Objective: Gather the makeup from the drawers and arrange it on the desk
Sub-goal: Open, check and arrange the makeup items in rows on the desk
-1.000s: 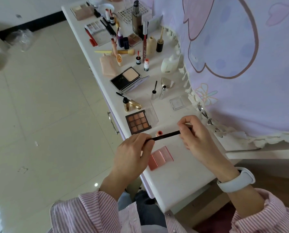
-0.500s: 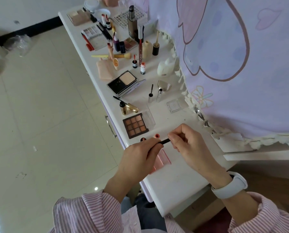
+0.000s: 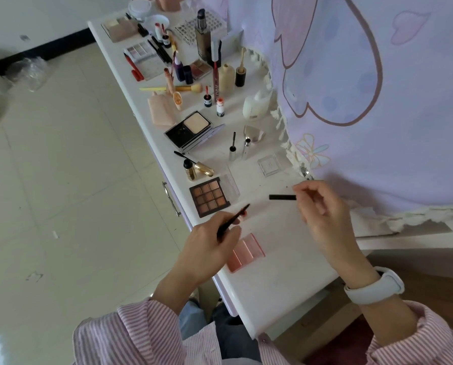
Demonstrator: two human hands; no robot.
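My left hand grips a thin black makeup pencil, its tip pointing up and to the right over the white desk. My right hand pinches the pencil's black cap, held apart from the pencil. A pink blush palette lies just under my left hand. A brown eyeshadow palette sits beyond it. A small red-tipped item lies by the pencil, mostly hidden.
Several cosmetics line the desk further back: gold mascara, a black powder compact, silver tubes, a clear case, brushes and bottles. A drawer handle shows on the desk's left side. A lilac curtain hangs at the right.
The cap has come off the pencil: my right hand moved right with the cap while my left hand kept the pencil, and the two hands are now apart.
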